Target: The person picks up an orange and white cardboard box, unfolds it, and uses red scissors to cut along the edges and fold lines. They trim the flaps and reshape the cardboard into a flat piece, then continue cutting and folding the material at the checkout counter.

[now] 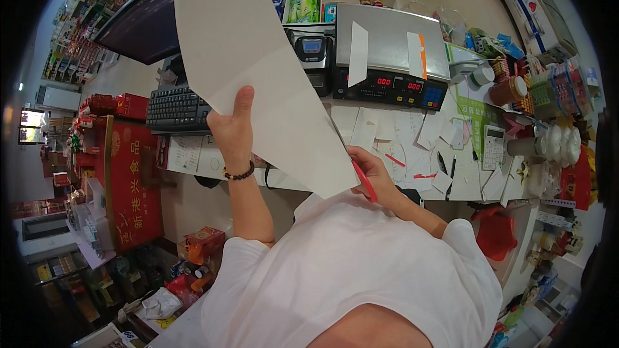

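A large white sheet of paper (pixel 258 58) is raised in front of me, tilted from upper left to lower right. My left hand (pixel 232 130) is closed on its left edge, thumb on the near face and the other fingers hidden behind. In my right hand (pixel 375 169) is a pair of scissors (pixel 366 185) with red handles. Its blades lie along the right edge of the sheet and are mostly hidden. White paper scraps (pixel 365 127) lie on the counter just beyond my right hand, and two cut strips (pixel 359 51) rest on the weighing scale (pixel 390 32).
Left of the sheet are a black keyboard (pixel 169 111) and a monitor (pixel 143 26). A card terminal (pixel 313 51) stands beside the scale. Pens (pixel 452 167), a calculator (pixel 494 148) and jars (pixel 506 91) crowd the counter's right side. A red display panel (pixel 132 180) stands at the left.
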`<state>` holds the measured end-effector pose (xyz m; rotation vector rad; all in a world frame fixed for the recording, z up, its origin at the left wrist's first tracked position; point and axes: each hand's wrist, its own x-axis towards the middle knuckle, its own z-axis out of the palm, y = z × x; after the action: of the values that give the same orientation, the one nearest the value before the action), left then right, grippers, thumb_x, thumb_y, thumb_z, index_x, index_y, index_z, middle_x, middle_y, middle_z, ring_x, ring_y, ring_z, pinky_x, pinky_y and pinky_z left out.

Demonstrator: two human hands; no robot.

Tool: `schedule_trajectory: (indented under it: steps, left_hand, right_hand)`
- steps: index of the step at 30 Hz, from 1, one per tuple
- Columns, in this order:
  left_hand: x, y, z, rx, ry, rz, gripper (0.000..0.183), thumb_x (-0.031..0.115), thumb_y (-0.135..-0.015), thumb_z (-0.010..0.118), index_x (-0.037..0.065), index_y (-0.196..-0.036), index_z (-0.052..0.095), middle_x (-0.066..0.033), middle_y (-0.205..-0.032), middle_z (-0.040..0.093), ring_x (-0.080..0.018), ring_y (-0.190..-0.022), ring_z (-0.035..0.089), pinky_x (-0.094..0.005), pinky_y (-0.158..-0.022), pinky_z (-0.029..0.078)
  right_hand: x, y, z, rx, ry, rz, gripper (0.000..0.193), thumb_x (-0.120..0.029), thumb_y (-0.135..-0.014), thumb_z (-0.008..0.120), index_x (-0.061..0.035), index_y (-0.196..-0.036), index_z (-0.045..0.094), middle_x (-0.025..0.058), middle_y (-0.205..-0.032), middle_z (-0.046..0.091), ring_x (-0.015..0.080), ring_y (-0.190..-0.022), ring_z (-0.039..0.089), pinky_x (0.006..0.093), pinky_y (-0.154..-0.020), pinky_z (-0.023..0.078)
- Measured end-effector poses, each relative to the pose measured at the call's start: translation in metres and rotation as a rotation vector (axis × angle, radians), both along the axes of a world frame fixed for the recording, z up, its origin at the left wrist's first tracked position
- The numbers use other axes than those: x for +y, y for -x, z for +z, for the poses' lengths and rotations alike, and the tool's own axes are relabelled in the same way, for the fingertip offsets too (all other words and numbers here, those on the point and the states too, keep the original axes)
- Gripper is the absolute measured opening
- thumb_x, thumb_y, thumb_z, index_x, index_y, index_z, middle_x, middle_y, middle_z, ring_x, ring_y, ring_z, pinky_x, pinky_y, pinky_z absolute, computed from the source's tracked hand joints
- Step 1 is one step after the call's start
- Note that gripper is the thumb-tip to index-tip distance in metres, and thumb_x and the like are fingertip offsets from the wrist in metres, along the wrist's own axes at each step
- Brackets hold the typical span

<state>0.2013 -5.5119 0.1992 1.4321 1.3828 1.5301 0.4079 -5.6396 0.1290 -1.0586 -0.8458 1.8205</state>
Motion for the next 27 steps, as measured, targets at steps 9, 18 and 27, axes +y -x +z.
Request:
schedule_trajectory:
  steps: [9,18,27]
  left_hand:
    - [-0.001,-0.002,0.002,0.031,-0.009,0.004,0.044,0.031,-0.079,0.068,-0.008,-0.098,0.059,-0.009,-0.093,0.063,-0.0127,-0.084,0.055,-0.0245,-0.078,0.042]
    - [-0.002,0.0,0.002,0.041,-0.009,0.0,0.044,0.031,-0.079,0.068,-0.008,-0.099,0.059,-0.009,-0.093,0.063,-0.0127,-0.084,0.056,-0.0247,-0.078,0.042]
    - [-0.006,-0.003,0.005,0.028,-0.005,-0.012,0.045,0.032,-0.079,0.068,-0.008,-0.098,0.058,-0.0086,-0.094,0.063,-0.013,-0.085,0.055,-0.0252,-0.078,0.042]
  right_hand:
    - [0.001,0.004,-0.013,-0.004,-0.102,-0.048,0.049,0.0,-0.076,0.056,-0.0054,-0.123,0.045,-0.0015,-0.096,0.053,0.0037,-0.078,0.047,0.016,-0.057,0.038]
    - [0.003,0.003,-0.004,-0.009,-0.116,-0.011,0.04,-0.007,-0.085,0.053,-0.0064,-0.124,0.044,-0.0021,-0.101,0.053,0.0034,-0.081,0.048,0.0155,-0.06,0.038]
    - [0.002,0.0,-0.009,0.048,-0.108,-0.009,0.041,-0.007,-0.083,0.055,-0.0042,-0.123,0.045,0.0002,-0.105,0.055,0.0047,-0.085,0.051,0.0172,-0.064,0.039]
